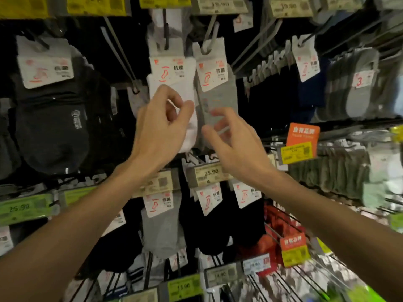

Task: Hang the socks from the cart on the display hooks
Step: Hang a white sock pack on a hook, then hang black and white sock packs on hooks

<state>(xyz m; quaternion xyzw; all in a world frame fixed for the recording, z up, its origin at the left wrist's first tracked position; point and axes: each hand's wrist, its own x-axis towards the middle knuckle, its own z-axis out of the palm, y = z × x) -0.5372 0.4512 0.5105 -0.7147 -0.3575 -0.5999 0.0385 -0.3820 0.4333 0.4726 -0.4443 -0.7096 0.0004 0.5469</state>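
A single wide-angle view, taken from a camera worn on the person's head. It faces forward into rows of hanging socks (52, 127), near enough that the display fills the frame from edge to edge. Both forearms enter from the bottom corners and converge near the centre, where the left hand (161, 120) and right hand (234, 147) are raised just in front of the display. The upper hooks (209, 33) are seen from slightly below, and the price tag (209, 172) under the hands from above. Straight lines bend and blur towards the edges.
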